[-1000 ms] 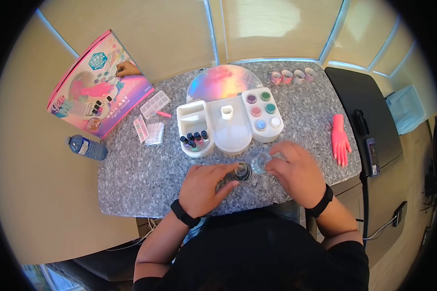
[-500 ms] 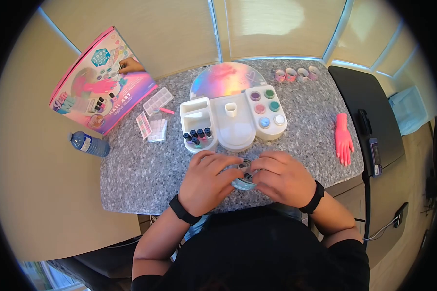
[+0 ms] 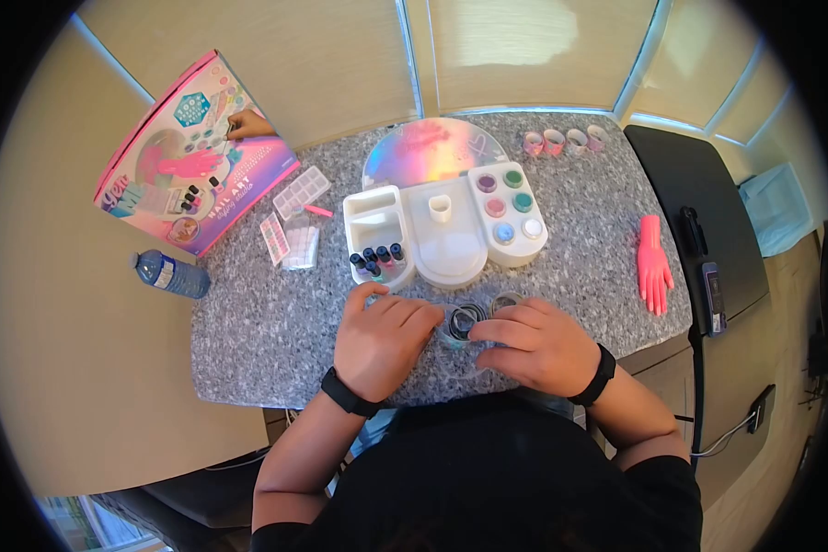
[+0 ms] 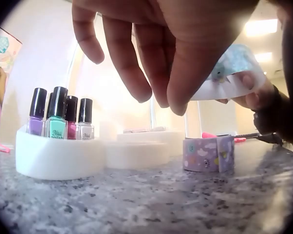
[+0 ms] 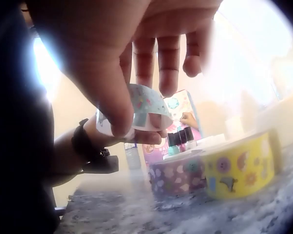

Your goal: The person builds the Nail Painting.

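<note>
Above the table near its front edge, my left hand (image 3: 377,340) and right hand (image 3: 543,340) pinch a curved, light blue patterned band (image 5: 149,102) between them. The right thumb lies on its near side, while the left fingertips are at its far end. A purple patterned band (image 4: 207,155) stands on edge below, and a yellow patterned band (image 5: 239,168) is beside it. From the head view, dark coiled rims (image 3: 465,320) show between the hands, partly hidden by fingers.
A white nail-art station (image 3: 446,262) holding several nail polish bottles (image 3: 377,259) and glitter pots (image 3: 497,207) stands behind the hands. A pink model hand (image 3: 653,267) lies right, printed rings (image 3: 554,141) back right. Left are the box (image 3: 193,161), water bottle (image 3: 170,274) and clear case (image 3: 302,190).
The right hand first held a clear-looking ring beside the coil that the left fingers touched. Both hands then met over the light blue band, and now they are slightly farther apart with it between them.
</note>
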`<state>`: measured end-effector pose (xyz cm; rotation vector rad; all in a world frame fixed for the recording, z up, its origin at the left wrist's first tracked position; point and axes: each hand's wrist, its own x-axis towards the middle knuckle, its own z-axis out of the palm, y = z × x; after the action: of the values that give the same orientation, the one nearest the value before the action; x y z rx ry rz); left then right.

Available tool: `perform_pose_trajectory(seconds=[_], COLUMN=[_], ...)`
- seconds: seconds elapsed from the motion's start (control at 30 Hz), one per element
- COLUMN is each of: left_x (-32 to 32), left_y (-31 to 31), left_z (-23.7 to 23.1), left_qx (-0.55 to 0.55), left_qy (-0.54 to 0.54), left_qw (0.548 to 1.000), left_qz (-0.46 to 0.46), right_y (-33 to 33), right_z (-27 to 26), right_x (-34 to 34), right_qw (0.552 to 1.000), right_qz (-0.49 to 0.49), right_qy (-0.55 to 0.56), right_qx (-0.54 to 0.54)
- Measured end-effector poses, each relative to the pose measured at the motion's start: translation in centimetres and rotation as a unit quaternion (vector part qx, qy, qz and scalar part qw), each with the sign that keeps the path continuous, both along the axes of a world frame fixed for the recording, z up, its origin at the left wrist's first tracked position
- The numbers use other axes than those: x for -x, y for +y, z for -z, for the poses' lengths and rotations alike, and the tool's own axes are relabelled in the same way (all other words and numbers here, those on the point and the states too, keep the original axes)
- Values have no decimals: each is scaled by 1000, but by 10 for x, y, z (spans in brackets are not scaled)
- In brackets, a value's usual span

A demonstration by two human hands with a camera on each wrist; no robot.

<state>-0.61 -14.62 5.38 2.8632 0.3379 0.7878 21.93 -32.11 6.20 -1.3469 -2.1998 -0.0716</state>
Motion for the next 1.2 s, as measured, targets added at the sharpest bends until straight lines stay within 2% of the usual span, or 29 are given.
perform_pose_trajectory(seconds=[0.13, 0.33, 0.4, 0.6, 0.7, 0.83, 1.0, 1.2], left_x=[-4, -4, -3, 8, 13, 19, 23, 18], left_y=[5, 15, 15, 14, 7, 4, 6, 6], left_z=[0, 1, 0, 8, 5, -2, 1, 0], left_qx=[-23, -52, -51, -50, -41, -49, -55, -69], left_qy=[-3, 1, 3, 55, 80, 57, 74, 101], left_qw=[1000, 998, 998, 997, 995, 996, 995, 992], left_qz=[-18, -33, -32, -33, -35, -50, -47, -6], right_y=[-4, -12, -15, -20, -21, -23, -18, -11], right_z=[0, 0, -3, -4, -7, -13, -2, 0], right_x=[-5, -12, -10, -6, 0, 7, 13, 16], right_qw=[1000, 996, 990, 982, 982, 985, 979, 976], right_qz=[-2, 19, 75, 114, 132, 122, 142, 168], right_qy=[-21, -17, -31, -36, -60, -62, -48, -31], right_qx=[8, 90, 116, 144, 119, 110, 136, 133])
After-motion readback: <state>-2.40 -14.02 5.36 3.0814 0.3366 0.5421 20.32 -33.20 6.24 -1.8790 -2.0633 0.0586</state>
